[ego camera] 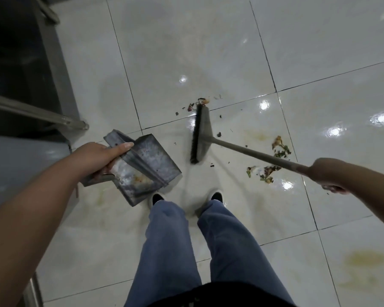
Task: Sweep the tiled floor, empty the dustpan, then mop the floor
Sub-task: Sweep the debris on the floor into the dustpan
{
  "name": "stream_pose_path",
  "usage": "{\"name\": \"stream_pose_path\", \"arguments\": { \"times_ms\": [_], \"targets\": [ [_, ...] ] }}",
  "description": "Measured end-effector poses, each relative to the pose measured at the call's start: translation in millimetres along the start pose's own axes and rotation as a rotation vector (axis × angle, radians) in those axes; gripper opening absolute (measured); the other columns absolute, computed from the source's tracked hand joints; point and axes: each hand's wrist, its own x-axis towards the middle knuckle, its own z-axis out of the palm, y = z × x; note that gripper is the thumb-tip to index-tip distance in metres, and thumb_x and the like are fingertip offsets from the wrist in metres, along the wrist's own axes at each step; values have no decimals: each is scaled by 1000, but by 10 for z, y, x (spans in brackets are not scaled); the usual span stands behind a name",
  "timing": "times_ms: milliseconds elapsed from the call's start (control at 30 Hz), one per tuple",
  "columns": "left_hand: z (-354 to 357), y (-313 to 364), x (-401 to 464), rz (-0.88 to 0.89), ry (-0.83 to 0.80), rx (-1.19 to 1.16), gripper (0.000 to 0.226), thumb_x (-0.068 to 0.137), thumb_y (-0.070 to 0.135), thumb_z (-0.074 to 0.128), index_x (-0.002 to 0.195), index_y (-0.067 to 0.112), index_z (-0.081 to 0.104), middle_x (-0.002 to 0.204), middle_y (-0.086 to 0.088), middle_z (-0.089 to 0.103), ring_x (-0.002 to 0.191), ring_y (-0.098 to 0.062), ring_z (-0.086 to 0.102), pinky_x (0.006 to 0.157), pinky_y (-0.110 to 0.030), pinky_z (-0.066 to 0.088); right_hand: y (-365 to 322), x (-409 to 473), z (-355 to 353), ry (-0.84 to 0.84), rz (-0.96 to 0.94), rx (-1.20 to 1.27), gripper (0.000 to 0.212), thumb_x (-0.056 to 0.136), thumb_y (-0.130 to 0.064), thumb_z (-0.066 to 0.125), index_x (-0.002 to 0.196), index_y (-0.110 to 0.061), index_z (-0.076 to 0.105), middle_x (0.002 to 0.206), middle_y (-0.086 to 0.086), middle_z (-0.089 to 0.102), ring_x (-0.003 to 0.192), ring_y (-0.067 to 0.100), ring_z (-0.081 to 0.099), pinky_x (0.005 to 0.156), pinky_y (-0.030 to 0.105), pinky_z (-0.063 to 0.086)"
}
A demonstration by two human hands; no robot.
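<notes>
My left hand [99, 157] grips the back edge of a grey metal dustpan [146, 167], held tilted above the floor in front of my left foot. My right hand [327, 175] is wrapped round the pale handle of a broom [253, 155]. The broom's dark-bristled head [200, 135] rests on the glossy white tiled floor [186, 52], just right of the dustpan. Vegetable scraps [273, 160] lie under the handle to the right. Smaller bits of debris [200, 103] sit at the head's far end.
A stainless steel counter with legs and a rail [36, 114] runs along the left. Yellowish stains [364, 260] mark the tiles at lower right and near the scraps. My own legs in blue trousers [186, 240] stand in the middle.
</notes>
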Motion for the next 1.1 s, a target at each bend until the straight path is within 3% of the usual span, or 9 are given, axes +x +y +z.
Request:
{"name": "stream_pose_path", "arguments": {
  "times_ms": [100,167,233,300,400,567,767,967,1100],
  "targets": [
    [-37,84,2,10,-34,8,69,71,75,47,43,12,42,32,-2,44,33,-19,43,48,-28,35,-428,1,-1,-8,-125,-21,71,92,-59,35,110,7,54,41,4,41,26,11,32,33,12,26],
    [-52,107,22,9,-52,20,70,72,75,45,41,12,42,32,-2,44,30,-17,42,48,-27,35,-796,14,35,25,-227,-60,73,92,-60,32,116,5,54,55,7,47,42,15,43,45,21,37],
    [-95,135,101,8,-73,47,72,70,77,43,37,13,41,32,-3,44,28,-16,42,48,-27,35,-1241,63,52,32,-298,-87,66,93,-58,33,110,2,56,61,7,46,50,17,43,54,26,39],
    [-126,142,235,5,-80,71,72,68,78,43,35,14,41,32,-4,45,26,-15,42,47,-27,35,-1660,151,59,-31,-312,-30,53,95,-53,36,93,-2,50,58,7,41,47,16,37,49,24,34],
    [-184,139,482,8,-91,88,72,66,79,47,37,13,42,33,-5,45,26,-16,41,45,-25,37,-2017,344,58,-90,-268,56,56,96,-51,36,68,-3,38,53,5,36,43,14,31,43,21,25],
    [-282,186,697,23,-134,126,72,63,80,51,40,13,43,32,-5,44,26,-15,41,47,-24,38,-1455,506,9,-263,-9,240,61,85,-69,37,67,-10,35,29,-1,31,25,8,22,35,9,23],
    [-386,515,884,55,-147,106,65,65,71,62,48,11,45,29,0,40,33,-18,39,47,-25,36,-399,187,463,-241,323,462,63,83,-71,37,68,-10,38,32,1,32,35,9,23,46,14,20],
    [-519,838,1005,132,-176,194,68,68,75,55,50,10,45,34,-3,41,36,-20,39,51,-27,39,-226,-216,692,-154,388,611,59,87,-61,44,61,-9,36,39,4,37,39,12,27,46,15,23],
    [-569,1007,1011,178,-171,236,67,68,74,55,49,11,43,36,-3,40,32,-18,36,43,-21,32,-435,-274,682,-128,336,598,58,88,-61,42,64,-7,40,38,4,37,37,12,30,43,15,27]
  ]
}}
